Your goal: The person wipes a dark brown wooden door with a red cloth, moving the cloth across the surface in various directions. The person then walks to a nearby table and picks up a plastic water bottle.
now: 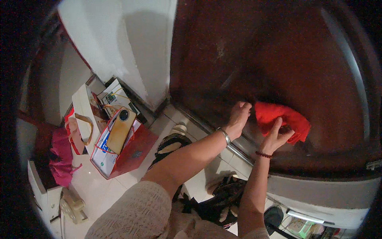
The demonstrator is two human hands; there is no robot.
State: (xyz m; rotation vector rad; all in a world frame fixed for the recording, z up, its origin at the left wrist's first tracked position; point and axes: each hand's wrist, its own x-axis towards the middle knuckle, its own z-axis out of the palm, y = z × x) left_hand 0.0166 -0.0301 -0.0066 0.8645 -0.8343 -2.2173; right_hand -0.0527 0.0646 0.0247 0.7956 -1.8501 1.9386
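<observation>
A bunched red cloth lies against a dark brown door panel. My right hand, with a beaded bracelet at the wrist, has hold of the cloth from below; some of its fingers are hidden in the folds. Just left of the cloth is my left hand, its fingers curled in front of the same panel. Whether it grips anything is unclear. A metal-banded watch or bracelet circles that wrist.
On the tiled floor at left stands a red paper bag with a gold phone on top. White bags, a pink bag and a white wall are beside it. A metal strip edges the panel's base.
</observation>
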